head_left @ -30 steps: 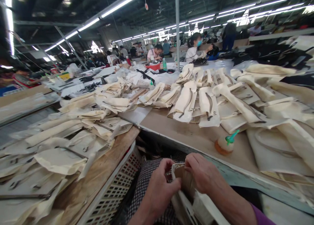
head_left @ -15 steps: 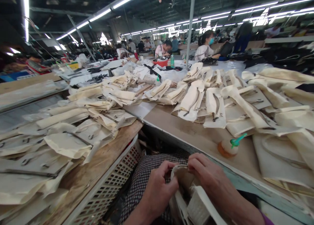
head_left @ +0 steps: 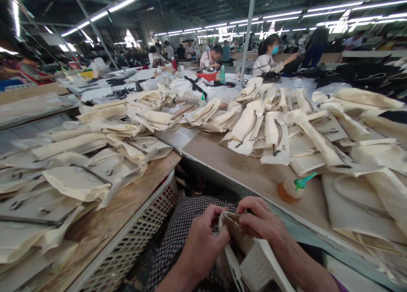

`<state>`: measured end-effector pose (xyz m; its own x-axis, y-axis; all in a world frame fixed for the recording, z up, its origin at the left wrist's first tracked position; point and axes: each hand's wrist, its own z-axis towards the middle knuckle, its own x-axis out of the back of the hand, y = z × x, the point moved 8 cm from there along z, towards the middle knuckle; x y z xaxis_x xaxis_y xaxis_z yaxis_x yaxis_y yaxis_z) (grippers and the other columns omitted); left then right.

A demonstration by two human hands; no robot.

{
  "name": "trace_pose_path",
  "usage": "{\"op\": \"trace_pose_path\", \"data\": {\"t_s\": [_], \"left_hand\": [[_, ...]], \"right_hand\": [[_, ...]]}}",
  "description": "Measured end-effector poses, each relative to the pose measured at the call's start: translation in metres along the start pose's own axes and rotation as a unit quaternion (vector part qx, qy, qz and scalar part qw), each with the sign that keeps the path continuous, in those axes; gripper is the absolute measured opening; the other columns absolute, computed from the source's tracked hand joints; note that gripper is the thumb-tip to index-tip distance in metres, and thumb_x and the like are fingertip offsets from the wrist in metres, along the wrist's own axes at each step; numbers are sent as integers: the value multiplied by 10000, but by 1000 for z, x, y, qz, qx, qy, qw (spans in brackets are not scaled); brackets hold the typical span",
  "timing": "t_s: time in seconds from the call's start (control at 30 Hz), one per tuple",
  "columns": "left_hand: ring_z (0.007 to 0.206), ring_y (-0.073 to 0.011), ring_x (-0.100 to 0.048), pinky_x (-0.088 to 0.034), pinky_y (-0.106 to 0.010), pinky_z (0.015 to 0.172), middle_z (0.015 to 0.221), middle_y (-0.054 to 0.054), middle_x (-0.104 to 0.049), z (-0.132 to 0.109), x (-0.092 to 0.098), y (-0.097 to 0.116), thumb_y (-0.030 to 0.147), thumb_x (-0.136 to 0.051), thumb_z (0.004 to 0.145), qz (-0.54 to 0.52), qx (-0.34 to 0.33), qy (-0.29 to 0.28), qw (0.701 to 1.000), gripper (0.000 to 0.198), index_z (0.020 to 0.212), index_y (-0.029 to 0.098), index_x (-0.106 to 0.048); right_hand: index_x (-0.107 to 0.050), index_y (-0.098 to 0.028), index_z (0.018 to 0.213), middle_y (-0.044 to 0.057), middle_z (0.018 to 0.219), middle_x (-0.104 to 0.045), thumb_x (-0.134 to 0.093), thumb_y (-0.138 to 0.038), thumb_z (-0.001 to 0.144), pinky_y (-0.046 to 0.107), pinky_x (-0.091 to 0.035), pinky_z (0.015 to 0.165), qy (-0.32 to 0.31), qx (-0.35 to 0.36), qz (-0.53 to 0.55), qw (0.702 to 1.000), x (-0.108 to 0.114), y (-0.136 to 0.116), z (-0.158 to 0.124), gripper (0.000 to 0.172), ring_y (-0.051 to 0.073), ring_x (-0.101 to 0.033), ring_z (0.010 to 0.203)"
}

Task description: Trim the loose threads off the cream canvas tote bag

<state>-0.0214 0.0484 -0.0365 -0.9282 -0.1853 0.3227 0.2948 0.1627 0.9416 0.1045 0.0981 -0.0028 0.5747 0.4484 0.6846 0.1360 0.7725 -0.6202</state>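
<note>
Where left hand [head_left: 203, 241] meets right hand [head_left: 261, 226], bag [head_left: 256, 267] pinched.

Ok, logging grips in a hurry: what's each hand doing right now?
Left hand: closed, pinching the rim of the cream bag.
Right hand: closed, pinching the same rim from the other side.

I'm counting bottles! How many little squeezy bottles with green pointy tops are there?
2. One green-nozzled round plastic bottle stands on the brown table near its front edge; another stands farther back among cream fabric pieces. More may be hidden.
</note>
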Motion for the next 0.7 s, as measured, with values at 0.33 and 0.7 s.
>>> {"op": "trace_pose_path", "data": {"t_s": [0.33, 0.7], "left_hand": [[836, -186, -691, -550, -261, 775, 917, -22, -738, 2, -2, 2, 136, -599, 801, -3, -6, -6, 1000, 168, 956, 196, -614], [853, -193, -691, -549, -267, 810, 934, -25, -732, 2, -5, 10, 139, -609, 796, 16, -30, -9, 999, 200, 982, 212, -599]], "right_hand": [[-469, -220, 883, 46, 1008, -624, -421, -189, 1030, 453, -359, 1028, -51, 84, 19, 995, 11, -17, 6, 158, 254, -496, 1110], [-554, -212, 1063, 17, 913, -656, -497, -151, 1014, 570, -74, 1151, -37, 103, -182, 977, 1, -11, 12, 96, 269, -532, 1120]]}}
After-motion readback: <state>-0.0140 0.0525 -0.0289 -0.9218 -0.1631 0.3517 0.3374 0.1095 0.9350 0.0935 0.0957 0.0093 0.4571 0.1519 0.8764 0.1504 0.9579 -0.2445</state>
